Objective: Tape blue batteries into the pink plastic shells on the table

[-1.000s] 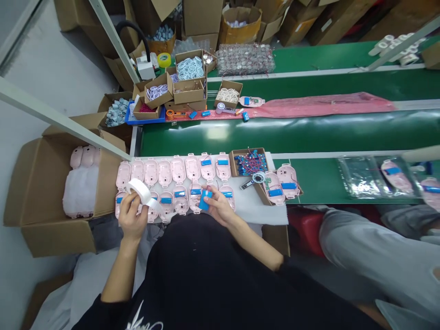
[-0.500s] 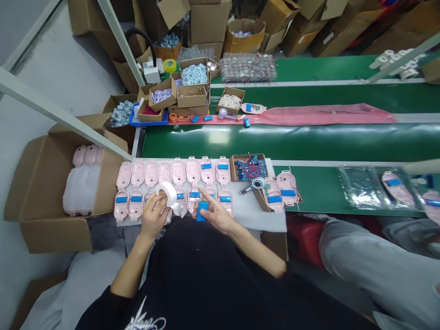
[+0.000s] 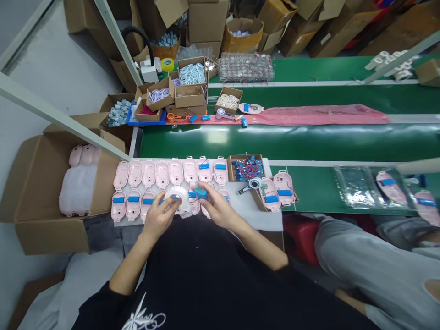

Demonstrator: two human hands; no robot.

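My left hand (image 3: 161,214) grips a roll of white tape (image 3: 183,193) by its ring, above the front row of shells. In my right hand (image 3: 218,206) a blue battery pack (image 3: 200,190) is pinched between thumb and fingers, just right of the roll. Under and behind both hands lie two rows of pink plastic shells (image 3: 149,173). Several of them carry a blue battery (image 3: 134,199) with thin red wires, while most in the back row hold none. My hands and the tape cover part of the front row.
A carton of wired blue batteries (image 3: 245,168) stands right of the rows, beside a small handheld fan-like part (image 3: 255,183) and another box with pink shells (image 3: 284,183). A large open carton (image 3: 37,183) is at left. A co-worker's leg (image 3: 357,256) shows at right.
The tape roll has moved right and tilted flatter, closer to the battery pack. My right hand has raised and turned the battery pack, and its pointing index finger has curled in.
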